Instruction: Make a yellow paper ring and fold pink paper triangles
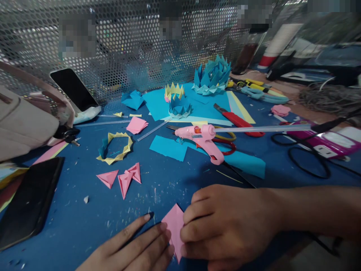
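A pink folded paper point(176, 230), diamond-shaped with a crease down its middle, lies on the blue table at the bottom centre. My left hand point(138, 246) is stretched out flat, its fingertips touching the paper's left edge. On the opposite side, my right hand point(222, 226) has curled fingers pressed on the right edge, hiding part of it. Left of and beyond my hands are several folded pink triangles point(124, 178), a pink paper stack point(137, 125) and a yellow paper ring point(124, 152) with a blue piece.
A pink glue gun point(201, 137) with a clear stick lies over scissors point(229, 146) and blue strips. Behind are a red cutter point(239, 122) and blue paper flowers point(213, 75). Phones point(34, 199) and a bag point(22, 120) occupy the left; black cable point(299, 169) loops at right.
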A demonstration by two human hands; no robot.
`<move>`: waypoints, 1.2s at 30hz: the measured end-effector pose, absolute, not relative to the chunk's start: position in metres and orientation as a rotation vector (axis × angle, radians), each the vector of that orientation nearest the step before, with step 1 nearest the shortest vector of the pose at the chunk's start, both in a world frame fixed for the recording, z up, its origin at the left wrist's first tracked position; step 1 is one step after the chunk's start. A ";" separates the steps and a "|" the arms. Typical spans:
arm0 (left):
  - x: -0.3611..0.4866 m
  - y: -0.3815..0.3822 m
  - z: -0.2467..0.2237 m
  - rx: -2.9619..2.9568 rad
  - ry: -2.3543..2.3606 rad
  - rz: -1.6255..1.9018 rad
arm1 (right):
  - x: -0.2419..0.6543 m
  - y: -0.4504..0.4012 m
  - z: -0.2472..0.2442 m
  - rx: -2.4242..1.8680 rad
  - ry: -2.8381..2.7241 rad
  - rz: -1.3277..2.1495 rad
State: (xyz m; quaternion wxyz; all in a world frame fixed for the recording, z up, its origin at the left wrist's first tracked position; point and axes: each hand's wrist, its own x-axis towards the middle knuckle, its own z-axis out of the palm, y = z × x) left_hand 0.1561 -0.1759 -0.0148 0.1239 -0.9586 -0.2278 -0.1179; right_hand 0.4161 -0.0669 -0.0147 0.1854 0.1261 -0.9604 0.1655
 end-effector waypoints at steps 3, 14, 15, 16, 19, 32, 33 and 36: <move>0.155 -0.175 -0.015 -2.821 -0.678 -0.339 | 0.416 -0.067 -0.014 0.352 -2.704 0.451; 0.156 -0.177 -0.024 -2.789 -0.723 -0.463 | 0.417 -0.067 -0.015 0.349 -2.703 0.440; 0.156 -0.177 -0.024 -2.790 -0.726 -0.444 | 0.417 -0.067 -0.015 0.348 -2.702 0.443; 0.156 -0.177 -0.023 -2.782 -0.699 -0.460 | 0.417 -0.067 -0.015 0.346 -2.701 0.447; 0.156 -0.177 -0.018 -2.788 -0.653 -0.403 | 0.416 -0.067 -0.015 0.349 -2.694 0.450; 0.151 -0.172 -0.013 -2.908 -0.674 -0.425 | 0.416 -0.067 -0.015 0.350 -2.689 0.472; 0.150 -0.172 -0.013 -2.903 -0.669 -0.430 | 0.416 -0.067 -0.015 0.349 -2.690 0.470; 0.151 -0.172 -0.014 -2.869 -0.678 -0.462 | 0.416 -0.067 -0.014 0.345 -2.697 0.464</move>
